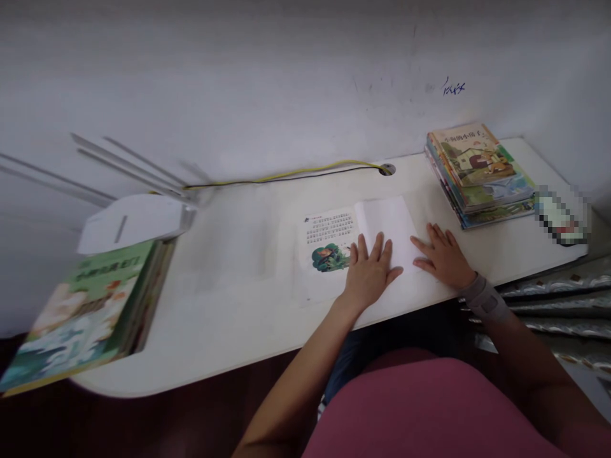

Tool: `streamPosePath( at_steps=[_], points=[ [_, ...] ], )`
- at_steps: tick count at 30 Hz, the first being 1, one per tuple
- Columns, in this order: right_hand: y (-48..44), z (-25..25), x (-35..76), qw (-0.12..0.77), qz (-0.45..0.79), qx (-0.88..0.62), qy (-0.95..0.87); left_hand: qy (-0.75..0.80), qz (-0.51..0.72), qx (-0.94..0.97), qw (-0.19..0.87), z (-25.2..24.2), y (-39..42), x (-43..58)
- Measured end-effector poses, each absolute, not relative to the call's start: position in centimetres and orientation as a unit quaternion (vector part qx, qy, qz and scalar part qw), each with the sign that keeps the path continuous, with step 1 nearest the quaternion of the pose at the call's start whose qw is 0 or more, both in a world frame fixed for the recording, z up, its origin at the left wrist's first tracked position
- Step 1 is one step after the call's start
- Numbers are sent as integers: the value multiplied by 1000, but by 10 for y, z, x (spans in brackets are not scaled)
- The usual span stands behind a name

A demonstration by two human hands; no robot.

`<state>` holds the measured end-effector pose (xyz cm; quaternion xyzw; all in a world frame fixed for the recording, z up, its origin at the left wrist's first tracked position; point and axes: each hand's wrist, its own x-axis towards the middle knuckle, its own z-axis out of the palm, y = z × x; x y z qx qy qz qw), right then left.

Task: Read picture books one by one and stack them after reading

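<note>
A wide passage crosses the table (pixel 229 273) between the left stack (pixel 81 312) and the open book (pixel 330 254). Toward the right stack (pixel 484 168) the gap narrows, the right hand (pixel 445 259) filling its front. A blurred white object (pixel 131 222), possibly a box, obstructs the far left.

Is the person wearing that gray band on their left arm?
No, the gray band is on the same arm as the right hand.

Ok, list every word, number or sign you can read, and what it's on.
"小狗的小房子": top book on the right.
"小鲤鱼跳龙门", probably: blurred, top book on the left.
Open book: print too small to read.
Wall: blue handwriting, not legible.
</note>
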<state>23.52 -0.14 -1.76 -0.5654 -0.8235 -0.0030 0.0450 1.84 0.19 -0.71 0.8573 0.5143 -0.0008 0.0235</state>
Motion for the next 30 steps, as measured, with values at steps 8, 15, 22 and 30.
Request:
streamPosePath(
  at_steps=[8, 15, 22, 30],
  points=[
    [-2, -17, 235, 42, -9, -566, -823, 500, -5, 865, 44, -5, 9, 17],
    [-1, -18, 236, 42, -2, -565, -824, 495, 2, 868, 31, -7, 8, 16],
    [-1, -19, 236, 44, -6, -565, -824, 490, -6, 871, 37, -6, 12, 20],
    [0, -22, 238, 39, -4, -563, -825, 474, -11, 879, 59, -6, 17, 28]
  ],
)
